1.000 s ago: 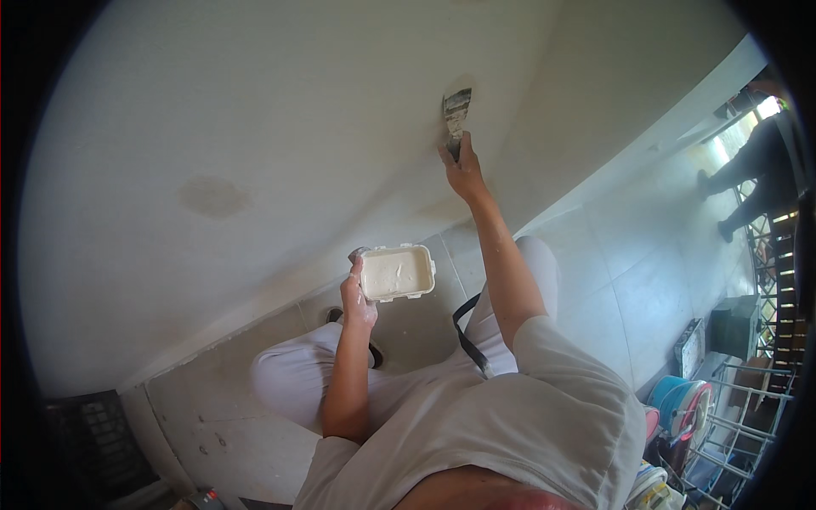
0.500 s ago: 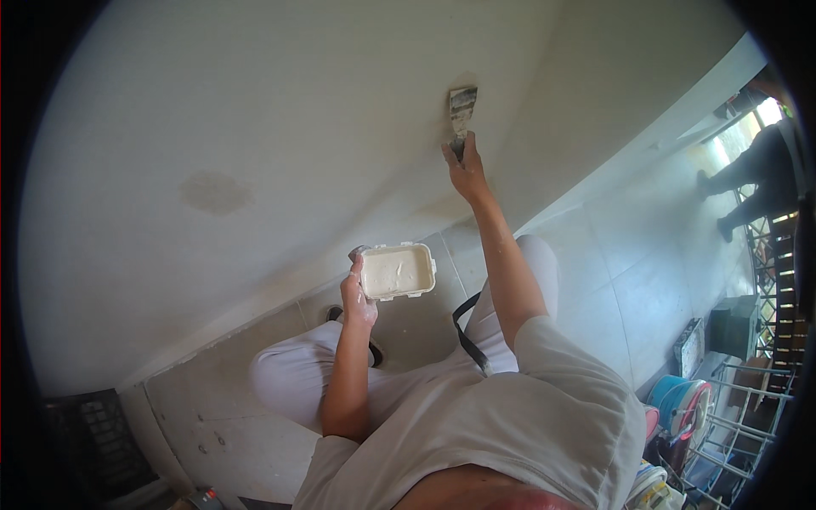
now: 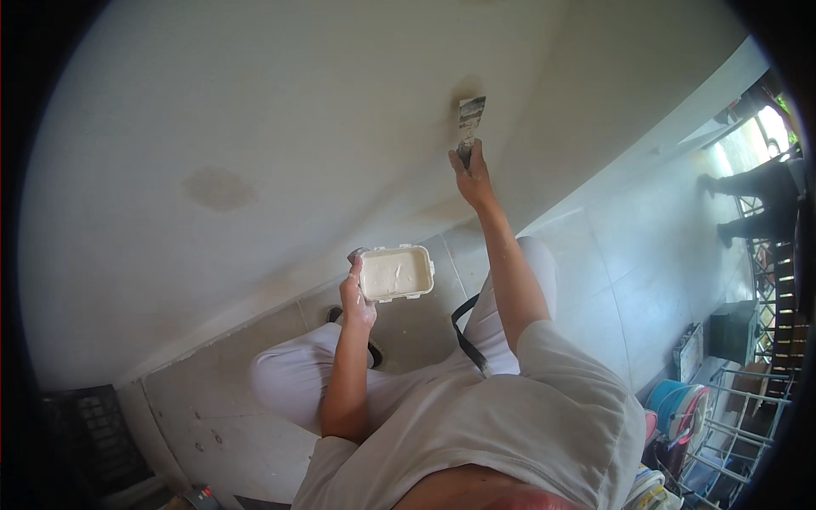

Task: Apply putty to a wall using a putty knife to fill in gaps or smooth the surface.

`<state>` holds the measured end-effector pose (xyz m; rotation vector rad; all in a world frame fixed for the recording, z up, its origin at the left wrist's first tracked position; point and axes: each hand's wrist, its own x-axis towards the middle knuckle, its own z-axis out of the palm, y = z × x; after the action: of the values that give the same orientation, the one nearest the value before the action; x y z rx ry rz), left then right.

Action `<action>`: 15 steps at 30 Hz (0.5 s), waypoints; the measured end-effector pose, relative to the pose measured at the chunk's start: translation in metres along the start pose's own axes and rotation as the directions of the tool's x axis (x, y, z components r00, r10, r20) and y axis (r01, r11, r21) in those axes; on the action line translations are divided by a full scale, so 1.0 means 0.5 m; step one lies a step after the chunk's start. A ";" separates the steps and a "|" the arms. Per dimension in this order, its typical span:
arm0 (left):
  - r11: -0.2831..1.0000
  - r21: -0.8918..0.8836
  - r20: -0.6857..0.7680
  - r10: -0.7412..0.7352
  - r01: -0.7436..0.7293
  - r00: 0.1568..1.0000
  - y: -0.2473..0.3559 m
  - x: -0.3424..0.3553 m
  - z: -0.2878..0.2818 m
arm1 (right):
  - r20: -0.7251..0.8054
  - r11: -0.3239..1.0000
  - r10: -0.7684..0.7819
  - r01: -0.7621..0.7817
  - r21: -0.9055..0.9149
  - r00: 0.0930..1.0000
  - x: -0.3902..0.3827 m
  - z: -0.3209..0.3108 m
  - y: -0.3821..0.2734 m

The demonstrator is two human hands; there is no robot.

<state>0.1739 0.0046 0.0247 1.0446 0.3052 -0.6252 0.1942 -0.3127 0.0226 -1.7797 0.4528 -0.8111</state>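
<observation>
My left hand [image 3: 358, 303] grips a white rectangular plastic tub [image 3: 430, 270] by its left side. Creamy white putty [image 3: 395, 274] fills much of it, and white smears mark my fingers. A small dark grey piece [image 3: 355, 254] pokes out by that thumb; its kind is unclear. Farther forward and to the right, my right hand [image 3: 473, 174] is closed round the handle of a putty knife [image 3: 469, 117]. Its putty-smeared blade lies close to the pale wall [image 3: 323, 102], just below a small darker patch [image 3: 467, 87]. Whether the blade touches the wall is hard to tell.
A larger beige patch [image 3: 219, 189] marks the wall at left. Pale floor tiles [image 3: 586, 280] run along the wall's foot. At right are a wire rack [image 3: 731, 433], a blue bucket [image 3: 667, 398] and a dark green box [image 3: 733, 330]. Another person's dark-trousered legs [image 3: 756, 200] show at far right.
My right hand and the putty knife have shifted slightly down and to the right, uncovering more of the dark patch. My left hand and the tub have barely moved.
</observation>
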 end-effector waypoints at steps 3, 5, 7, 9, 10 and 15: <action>1.000 0.000 -0.003 0.008 -0.008 1.000 -0.002 -0.001 0.001 | 0.000 0.999 -0.041 0.041 -0.014 0.999 0.023 -0.001 0.003; 1.000 0.006 -0.008 0.007 -0.007 1.000 0.000 -0.002 0.004 | -0.021 1.000 -0.020 0.020 -0.011 1.000 0.033 -0.002 0.010; 1.000 0.012 -0.011 0.008 -0.008 1.000 0.001 -0.002 0.006 | -0.043 1.000 -0.002 0.002 -0.008 0.999 0.029 -0.009 0.019; 0.999 0.031 -0.040 0.019 -0.017 0.999 0.003 -0.003 0.011 | -0.019 0.990 0.074 -0.071 0.122 0.997 0.013 -0.015 0.032; 0.999 0.030 -0.039 0.021 -0.019 0.999 0.005 -0.004 0.013 | -0.018 0.990 0.071 -0.068 0.122 0.997 0.003 -0.017 0.038; 1.000 0.012 -0.023 0.024 -0.024 0.999 0.010 -0.010 0.014 | -0.004 0.997 0.048 -0.048 0.053 0.999 -0.039 -0.019 0.022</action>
<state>0.1727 0.0018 0.0344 1.0662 0.3090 -0.5944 0.1746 -0.3103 0.0082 -1.7124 0.4715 -0.7874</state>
